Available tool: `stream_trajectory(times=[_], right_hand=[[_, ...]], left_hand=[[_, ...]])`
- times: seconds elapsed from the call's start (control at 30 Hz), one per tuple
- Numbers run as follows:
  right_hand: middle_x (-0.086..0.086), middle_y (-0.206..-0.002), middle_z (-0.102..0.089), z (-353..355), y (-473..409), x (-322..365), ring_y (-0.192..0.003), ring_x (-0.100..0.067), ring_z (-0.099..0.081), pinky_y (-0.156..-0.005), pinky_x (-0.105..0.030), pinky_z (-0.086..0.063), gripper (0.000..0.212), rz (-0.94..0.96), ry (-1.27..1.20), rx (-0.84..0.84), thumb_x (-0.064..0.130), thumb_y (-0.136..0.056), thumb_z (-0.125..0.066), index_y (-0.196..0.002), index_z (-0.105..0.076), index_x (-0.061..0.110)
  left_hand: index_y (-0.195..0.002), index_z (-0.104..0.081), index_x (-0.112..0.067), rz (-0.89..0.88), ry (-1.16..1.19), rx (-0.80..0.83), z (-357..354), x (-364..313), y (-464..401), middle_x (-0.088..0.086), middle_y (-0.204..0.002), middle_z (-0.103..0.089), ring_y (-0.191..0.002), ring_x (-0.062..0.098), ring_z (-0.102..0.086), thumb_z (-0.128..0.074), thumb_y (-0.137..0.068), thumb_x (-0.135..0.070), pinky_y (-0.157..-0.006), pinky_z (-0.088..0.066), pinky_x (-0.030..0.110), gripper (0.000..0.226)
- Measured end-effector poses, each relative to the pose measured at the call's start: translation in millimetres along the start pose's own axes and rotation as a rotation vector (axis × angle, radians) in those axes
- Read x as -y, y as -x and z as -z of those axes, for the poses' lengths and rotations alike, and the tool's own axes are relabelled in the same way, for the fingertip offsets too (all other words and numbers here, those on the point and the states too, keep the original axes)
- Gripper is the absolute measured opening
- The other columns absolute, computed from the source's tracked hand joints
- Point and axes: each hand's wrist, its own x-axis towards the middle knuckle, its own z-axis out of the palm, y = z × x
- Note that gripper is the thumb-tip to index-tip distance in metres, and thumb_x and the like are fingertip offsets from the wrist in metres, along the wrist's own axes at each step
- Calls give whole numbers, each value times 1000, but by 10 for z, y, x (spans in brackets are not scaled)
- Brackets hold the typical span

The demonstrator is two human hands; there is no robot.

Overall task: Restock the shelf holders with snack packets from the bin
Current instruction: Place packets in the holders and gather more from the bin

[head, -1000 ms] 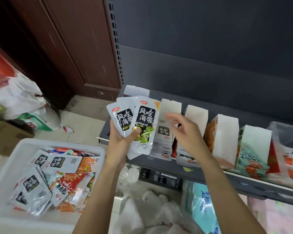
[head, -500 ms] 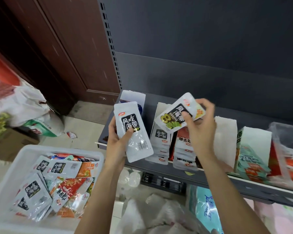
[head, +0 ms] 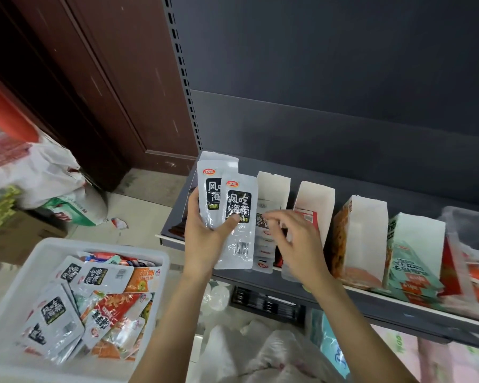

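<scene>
Many silver and orange snack packets (head: 75,297) remain in the white plastic bin (head: 17,269) nearest me, so I judge restocking far from finished. My left hand (head: 205,239) grips two silver seaweed packets (head: 227,214); my right hand (head: 296,244) hovers empty with relaxed fingers beside the part-filled white cardboard shelf holders (head: 274,186) beyond.

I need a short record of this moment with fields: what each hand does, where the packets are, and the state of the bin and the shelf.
left hand: grips two silver snack packets, held upright in front of the shelf
right hand: holds nothing, fingers loosely curled at the second shelf holder
bin: white, lower left, with silver and orange packets inside
shelf: dark grey, carries a row of white card holders with packets
floor under shelf: white plastic bags
</scene>
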Motion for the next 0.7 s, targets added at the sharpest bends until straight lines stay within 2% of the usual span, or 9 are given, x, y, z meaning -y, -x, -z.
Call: stream_trajectory(times=[0.07,0.13,0.2,0.27,0.37,0.47,0.53,0.6,0.7], right_hand=[[16,-114,-61,121,-71,238,-102,1,-58,-86,-16,-48,30,-242,-301,16,35,-94,-52,-122,-58,25],[24,-119,-54,211,-145,407,-110,2,-55,-93,-21,-46,46,-369,-494,120,51,-85,-53,-129,-46,39],[22,-124,-57,253,-176,491,-117,-2,-55,-98,-30,-48,51,-396,-722,182,54,-78,-55,-128,-44,47],[11,-127,-60,274,-178,508,-118,-8,-56,-97,-34,-50,52,-434,-937,182,43,-82,-56,-133,-47,40],[2,-123,-64,322,-159,463,-116,-15,-59,-93,-35,-51,38,-475,-1087,97,24,-94,-51,-132,-51,28],[1,-117,-67,342,-141,377,-112,-17,-61,-87,-34,-53,30,-499,-1061,-5,10,-98,-45,-123,-57,23],[2,-111,-69,363,-137,355,-105,-16,-64,-81,-33,-55,29,-509,-1019,-30,7,-99,-44,-116,-60,23],[1,-107,-70,390,-136,344,-100,-16,-66,-80,-35,-55,27,-514,-1000,-29,7,-98,-44,-112,-61,23],[8,-97,-73,446,-153,345,-91,-11,-68,-76,-33,-56,27,-513,-975,-50,5,-97,-46,-106,-62,25]], left_hand=[[-123,-46,-30,-121,-155,3,-70,-15,43,-34,-104,-60,-100,-12,-57,-73,-76,4,-85,-43,9,64],[-131,-46,-29,-277,-276,14,-166,-21,116,-38,-112,-57,-104,-15,-55,-70,-80,3,-87,-41,5,65],[-137,-46,-30,-430,-348,59,-290,-25,182,-26,-127,-55,-115,-9,-53,-63,-85,4,-93,-42,10,64],[-140,-42,-29,-498,-411,126,-382,-16,200,-13,-137,-51,-125,-1,-48,-54,-87,2,-101,-39,15,63],[-145,-35,-35,-454,-522,302,-430,-5,186,-3,-147,-41,-133,10,-37,-48,-91,-21,-110,-32,27,57],[-139,-29,-54,-360,-566,477,-381,-30,123,-5,-151,-31,-138,10,-22,-44,-89,-43,-113,-19,31,53],[-131,-39,-57,-291,-466,491,-330,-57,36,-9,-144,-41,-134,9,-29,-46,-91,-40,-112,-25,32,44],[-128,-50,-47,-289,-370,464,-311,-110,-60,-11,-130,-53,-124,8,-44,-55,-93,-30,-104,-39,31,39],[-120,-47,-35,-119,-178,404,-322,-179,-218,-3,-112,-61,-102,8,-60,-72,-82,-11,-84,-51,24,51]])
